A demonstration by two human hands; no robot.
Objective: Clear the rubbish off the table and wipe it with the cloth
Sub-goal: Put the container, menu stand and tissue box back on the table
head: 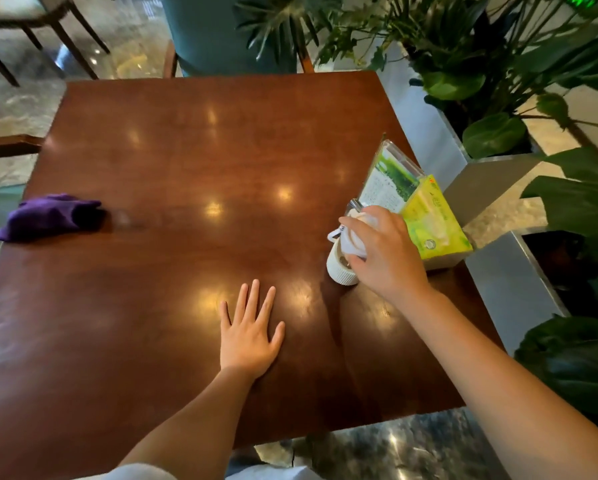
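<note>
A glossy brown wooden table [193, 161] fills the view. A crumpled purple cloth [48, 216] lies near its left edge. My left hand [250, 336] rests flat on the table near the front, fingers spread, holding nothing. My right hand [387, 254] is at the right side, closed around crumpled white paper rubbish [354, 235]. The paper sits on top of a small white ribbed pot [340, 268] standing on the table.
A clear acrylic menu stand [391, 178] and a yellow-green tissue pack [436, 220] stand at the table's right edge. Metal planters with large leafy plants [498, 133] line the right side. A teal chair [217, 32] is behind the table and a wooden chair [30, 15] at far left.
</note>
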